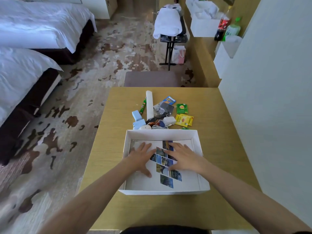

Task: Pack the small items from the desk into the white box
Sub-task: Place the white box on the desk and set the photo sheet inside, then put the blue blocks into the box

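Note:
The white box [162, 133] sits open on the wooden desk [217, 132]. A booklet with photo tiles [170, 179] lies flat on its bottom. My left hand [141, 157] and my right hand [183, 157] press flat on the booklet, fingers spread, holding nothing. Behind the box lies a pile of small items: a long white case [149, 104], a green tube [143, 105], two light-blue blocks [136, 115], a white charger with cable [168, 121], a black comb [156, 118], a green tea sachet [182, 108], yellow tea sachets [184, 120] and a blue packet [169, 100].
A wall runs along the desk's right side. A padded stool [152, 79] stands beyond the desk's far edge. Two beds fill the left; a luggage rack with a white towel [168, 22], bottles and white boxes stand at the back right.

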Action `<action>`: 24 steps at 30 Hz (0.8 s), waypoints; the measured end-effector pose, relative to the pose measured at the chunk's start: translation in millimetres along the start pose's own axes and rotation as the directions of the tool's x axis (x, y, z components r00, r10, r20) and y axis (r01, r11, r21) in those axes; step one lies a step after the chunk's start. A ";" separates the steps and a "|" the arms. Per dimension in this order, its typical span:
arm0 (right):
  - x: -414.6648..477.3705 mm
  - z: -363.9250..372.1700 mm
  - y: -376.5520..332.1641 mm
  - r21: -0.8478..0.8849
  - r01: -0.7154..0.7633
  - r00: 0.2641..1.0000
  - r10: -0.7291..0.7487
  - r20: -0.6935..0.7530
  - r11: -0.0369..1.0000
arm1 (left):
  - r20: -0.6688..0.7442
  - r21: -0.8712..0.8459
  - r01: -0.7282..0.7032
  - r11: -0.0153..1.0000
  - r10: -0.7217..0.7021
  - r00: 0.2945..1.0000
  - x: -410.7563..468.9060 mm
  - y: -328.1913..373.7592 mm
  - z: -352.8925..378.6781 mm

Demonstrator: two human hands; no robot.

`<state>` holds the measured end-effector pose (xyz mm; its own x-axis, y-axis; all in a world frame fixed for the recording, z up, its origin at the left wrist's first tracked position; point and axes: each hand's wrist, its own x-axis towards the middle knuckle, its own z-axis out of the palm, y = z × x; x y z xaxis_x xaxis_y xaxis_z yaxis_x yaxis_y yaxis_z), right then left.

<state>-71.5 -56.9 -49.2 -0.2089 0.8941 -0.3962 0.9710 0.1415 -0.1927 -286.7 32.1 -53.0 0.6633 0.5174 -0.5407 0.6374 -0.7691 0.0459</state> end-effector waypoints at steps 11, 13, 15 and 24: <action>-8.4 -25.0 3.1 0.095 0.105 0.991 -0.112 0.076 0.990 | 0.037 -0.229 0.071 0.971 -0.064 0.997 -17.1 14.8 -15.0; -10.1 -39.9 9.0 0.258 0.132 0.988 -0.108 -0.106 0.957 | -0.100 -0.387 0.061 0.920 -0.108 0.989 -28.0 14.1 -25.1; -9.0 -57.1 14.0 0.345 0.156 0.965 -0.068 -0.252 0.926 | -0.247 -0.474 0.049 0.879 -0.186 0.951 -39.2 8.0 -37.2; 65.8 -113.8 23.5 0.485 0.175 0.869 0.097 -0.486 0.857 | -0.512 -0.724 -0.088 0.685 -0.446 0.734 -5.9 -63.1 -99.0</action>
<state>-49.2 53.6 22.3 -0.0310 0.9968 0.0732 0.7392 0.0721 -0.6696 -292.0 114.7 30.5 0.4034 0.9150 0.0122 0.6616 -0.3008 0.6869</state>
